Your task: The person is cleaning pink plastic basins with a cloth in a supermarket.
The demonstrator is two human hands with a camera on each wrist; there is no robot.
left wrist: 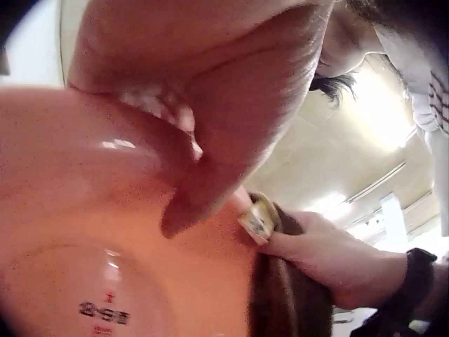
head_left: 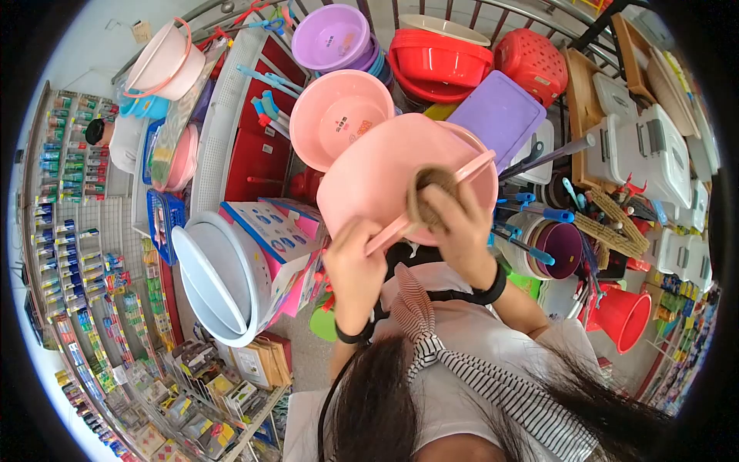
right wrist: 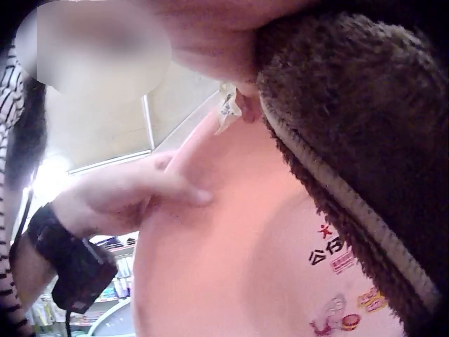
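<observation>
A pink basin [head_left: 377,169] is tilted up on its side in front of the person, its rim towards the body. The left hand [head_left: 356,258] grips the rim at the left, thumb on the inner wall, as the right wrist view also shows [right wrist: 119,196]. The right hand [head_left: 462,227] holds a brown fuzzy cloth [head_left: 428,196] at the rim's right part. In the right wrist view the cloth [right wrist: 365,126] hangs beside the printed inside of the basin [right wrist: 210,267]. A small pale tag [left wrist: 257,223] shows by the right fingers.
Another pink basin [head_left: 339,115], a purple basin [head_left: 331,37] and red basins [head_left: 443,58] stand beyond. A purple lid [head_left: 499,115] lies behind the held basin. Pale blue tubs [head_left: 219,277] are at the left, a purple bucket [head_left: 558,250] and red bucket [head_left: 625,317] at the right.
</observation>
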